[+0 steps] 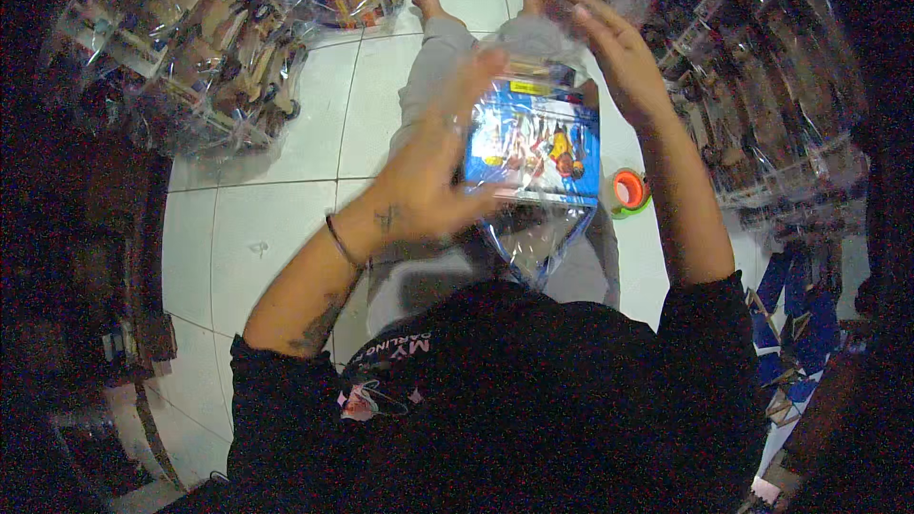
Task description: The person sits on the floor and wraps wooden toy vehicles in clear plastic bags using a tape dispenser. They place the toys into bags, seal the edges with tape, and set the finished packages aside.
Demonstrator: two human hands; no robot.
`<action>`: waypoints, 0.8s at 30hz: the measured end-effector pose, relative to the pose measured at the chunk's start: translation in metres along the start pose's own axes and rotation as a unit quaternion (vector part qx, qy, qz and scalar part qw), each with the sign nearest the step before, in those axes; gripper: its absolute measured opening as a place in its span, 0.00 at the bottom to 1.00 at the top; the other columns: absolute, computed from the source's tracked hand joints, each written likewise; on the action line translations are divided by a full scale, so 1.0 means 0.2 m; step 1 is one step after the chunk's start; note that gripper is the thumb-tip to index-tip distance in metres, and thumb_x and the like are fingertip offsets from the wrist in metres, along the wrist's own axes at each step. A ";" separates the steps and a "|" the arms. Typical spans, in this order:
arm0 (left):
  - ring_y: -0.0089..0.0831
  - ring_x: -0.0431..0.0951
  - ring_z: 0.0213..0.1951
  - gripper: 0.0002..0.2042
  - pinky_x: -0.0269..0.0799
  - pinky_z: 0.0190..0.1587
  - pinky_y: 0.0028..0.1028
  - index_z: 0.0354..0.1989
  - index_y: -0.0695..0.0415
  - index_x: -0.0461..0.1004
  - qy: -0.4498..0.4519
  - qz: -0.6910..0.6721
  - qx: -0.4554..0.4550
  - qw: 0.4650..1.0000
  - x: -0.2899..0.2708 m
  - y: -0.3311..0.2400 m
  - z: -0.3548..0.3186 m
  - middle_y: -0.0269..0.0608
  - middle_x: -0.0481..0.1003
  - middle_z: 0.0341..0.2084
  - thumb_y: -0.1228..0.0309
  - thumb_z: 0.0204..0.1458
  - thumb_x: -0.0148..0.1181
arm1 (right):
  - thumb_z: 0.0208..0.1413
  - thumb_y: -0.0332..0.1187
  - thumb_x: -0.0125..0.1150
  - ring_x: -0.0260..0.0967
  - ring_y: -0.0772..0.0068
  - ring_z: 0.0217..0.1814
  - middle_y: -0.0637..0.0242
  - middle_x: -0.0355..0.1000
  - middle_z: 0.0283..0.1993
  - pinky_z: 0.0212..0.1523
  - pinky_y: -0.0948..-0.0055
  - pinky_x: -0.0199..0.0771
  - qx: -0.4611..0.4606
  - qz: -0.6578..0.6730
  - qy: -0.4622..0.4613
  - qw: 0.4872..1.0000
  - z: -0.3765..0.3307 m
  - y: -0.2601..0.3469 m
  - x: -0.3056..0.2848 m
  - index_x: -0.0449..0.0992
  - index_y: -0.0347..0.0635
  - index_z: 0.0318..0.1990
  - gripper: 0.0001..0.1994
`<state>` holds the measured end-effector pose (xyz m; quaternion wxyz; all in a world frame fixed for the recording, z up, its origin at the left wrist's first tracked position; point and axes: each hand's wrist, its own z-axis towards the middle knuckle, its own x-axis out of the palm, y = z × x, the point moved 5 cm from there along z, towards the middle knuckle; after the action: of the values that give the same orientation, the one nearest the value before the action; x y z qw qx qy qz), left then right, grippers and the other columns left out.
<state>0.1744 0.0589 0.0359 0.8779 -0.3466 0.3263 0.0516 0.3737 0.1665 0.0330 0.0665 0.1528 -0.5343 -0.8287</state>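
A blue printed box (535, 148) in a clear plastic bag rests on my lap. The loose end of the bag (533, 233) hangs toward my body, and more clear film shows past the box's far end. My left hand (433, 157) is at the box's left side, blurred, with its thumb and fingers spread apart; whether it presses on the bag I cannot tell. Raised beyond the far right corner of the box, my right hand (617, 52) has its fingers stretched out, their tips smeared by motion. Nothing shows gripped in either hand.
An orange and green tape roll (629, 190) lies on the white tiled floor (271, 228) to the right. Piles of plastic-wrapped packs (209, 48) stand at the far left, with more wrapped packs (781, 95) on the right. Blue flat pieces (795, 314) lie scattered at the near right.
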 end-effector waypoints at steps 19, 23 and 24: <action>0.57 0.48 0.66 0.31 0.40 0.61 0.62 0.63 0.59 0.56 0.151 0.396 0.081 0.902 0.19 -0.09 -0.06 0.57 0.52 0.63 0.65 0.48 0.53 | 0.56 0.38 0.57 0.67 0.82 0.33 0.70 0.76 0.33 0.36 0.76 0.69 0.061 -0.200 0.087 0.974 0.02 -0.12 0.10 0.78 0.36 0.39 0.13; 0.56 0.48 0.66 0.27 0.41 0.60 0.64 0.62 0.61 0.57 0.136 0.365 0.029 0.920 0.34 -0.13 -0.20 0.56 0.53 0.63 0.65 0.51 0.46 | 0.55 0.35 0.55 0.72 0.65 0.31 0.57 0.75 0.30 0.35 0.69 0.70 -0.031 -0.239 0.074 0.968 -0.05 -0.07 0.14 0.77 0.37 0.38 0.12; 0.56 0.47 0.66 0.28 0.41 0.60 0.64 0.61 0.62 0.56 0.140 0.381 0.001 0.914 0.36 -0.12 -0.20 0.57 0.52 0.63 0.65 0.51 0.46 | 0.55 0.35 0.55 0.73 0.65 0.32 0.56 0.75 0.31 0.36 0.69 0.71 -0.089 -0.229 0.068 0.967 -0.09 -0.04 0.15 0.77 0.37 0.39 0.11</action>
<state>0.2159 0.0051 -0.0161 0.7370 -0.1989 0.5536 0.3329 0.3507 0.1463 0.0138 -0.0755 0.3209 -0.4038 -0.8534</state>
